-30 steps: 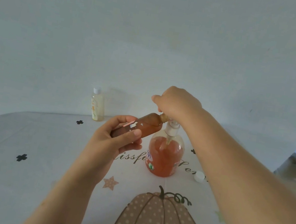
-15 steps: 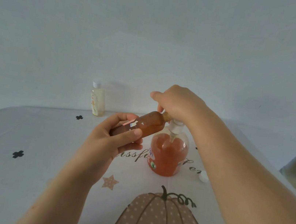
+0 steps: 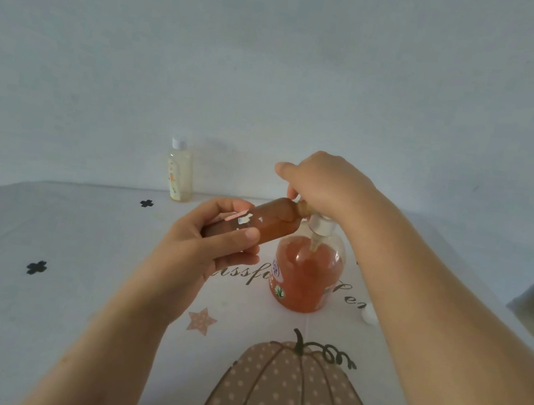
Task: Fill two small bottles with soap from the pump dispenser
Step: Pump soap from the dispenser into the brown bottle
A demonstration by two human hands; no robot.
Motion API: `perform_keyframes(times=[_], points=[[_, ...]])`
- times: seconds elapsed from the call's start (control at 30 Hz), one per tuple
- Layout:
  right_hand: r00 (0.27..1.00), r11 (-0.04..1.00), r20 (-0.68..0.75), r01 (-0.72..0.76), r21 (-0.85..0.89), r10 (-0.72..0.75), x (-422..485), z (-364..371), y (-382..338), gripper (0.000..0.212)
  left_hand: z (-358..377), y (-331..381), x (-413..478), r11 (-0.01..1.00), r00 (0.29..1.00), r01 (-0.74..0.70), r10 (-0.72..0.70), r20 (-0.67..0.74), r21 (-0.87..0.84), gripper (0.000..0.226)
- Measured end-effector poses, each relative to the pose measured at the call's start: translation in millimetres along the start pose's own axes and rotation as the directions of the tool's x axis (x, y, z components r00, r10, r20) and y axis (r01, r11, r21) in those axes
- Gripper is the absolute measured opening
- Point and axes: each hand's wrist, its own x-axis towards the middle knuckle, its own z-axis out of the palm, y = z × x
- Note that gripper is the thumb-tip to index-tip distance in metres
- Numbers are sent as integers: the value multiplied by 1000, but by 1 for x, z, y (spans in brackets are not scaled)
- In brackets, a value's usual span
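Note:
My left hand (image 3: 207, 245) grips a small brown bottle (image 3: 266, 220), tilted with its open neck up against the pump's spout. The bottle looks full of orange-brown soap. My right hand (image 3: 325, 185) is closed over the head of the pump dispenser (image 3: 307, 274), a clear bottle about two-thirds full of orange soap that stands on the table. The pump head itself is hidden under my fingers. A second small bottle (image 3: 180, 172), pale yellow with a white cap on, stands upright at the table's far edge by the wall.
A small white cap (image 3: 367, 315) lies on the tablecloth (image 3: 35, 306) to the right of the dispenser, partly behind my right forearm. The cloth bears a pumpkin print (image 3: 292, 397), a star and black flowers. A wall rises right behind the table.
Both hands and the brown bottle have kept their places at the pump. The right hand seems pressed slightly lower over the pump head; the view shifted a little.

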Motion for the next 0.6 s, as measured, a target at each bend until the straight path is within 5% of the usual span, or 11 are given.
perform_keyframes(times=[0.27, 0.47, 0.6], points=[[995, 1000, -97, 16, -9, -17, -5, -10, -4, 42, 3, 4, -3, 1000, 1000, -18, 17, -17, -24, 39], [973, 976, -220, 26, -216, -75, -11, -16, -7, 45, 7, 7, -6, 999, 999, -24, 23, -26, -22, 42], [979, 987, -200, 12, -161, -45, -9, -13, -9, 43, 6, 8, -6, 1000, 999, -21, 20, -33, -14, 42]])
